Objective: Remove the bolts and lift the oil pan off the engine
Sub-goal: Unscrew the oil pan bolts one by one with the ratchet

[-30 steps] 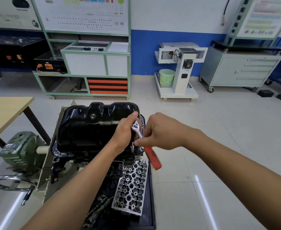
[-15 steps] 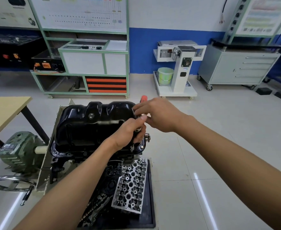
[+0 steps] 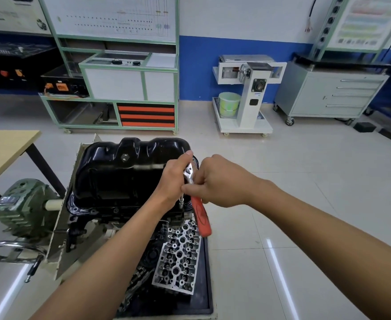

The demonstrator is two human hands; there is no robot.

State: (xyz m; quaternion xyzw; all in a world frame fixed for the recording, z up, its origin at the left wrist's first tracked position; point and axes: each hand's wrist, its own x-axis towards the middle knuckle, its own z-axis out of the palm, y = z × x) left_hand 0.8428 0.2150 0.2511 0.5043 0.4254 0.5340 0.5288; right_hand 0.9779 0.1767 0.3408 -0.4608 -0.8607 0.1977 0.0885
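So the oil pan (image 3: 125, 172) was nowhere near off at this point. It sat fully down on top of the flipped engine (image 3: 90, 215), flange flat all round as far as I could see, drain plug (image 3: 124, 157) in place. The work was at the pan's near right corner: the ratchet (image 3: 200, 215) with the red handle stood on an extension and socket (image 3: 181, 201) dropped onto the flange there, so I'd call it mid-bolt on one of the rim bolts. How many bolts were already out I honestly couldn't tell, since the flange was dark and the hands covered that corner. What was left, by my reckoning, was this bolt, whatever others remained around the rim, then the actual lift. The left hand (image 3: 173, 181) came in over the pan's right edge and was wrapped round the head end of the ratchet, fingers curled down around the extension and thumb laid up over the top of the head, steadying it. The right hand (image 3: 220, 181) was just right of the pan, its fingers (image 3: 197, 191) closed round the shank where the chrome met the red grip. Most of the handle stuck out free below the fist, toward the bare cylinder head (image 3: 178, 255) lying in the black tray (image 3: 207, 280) in front of the pan.
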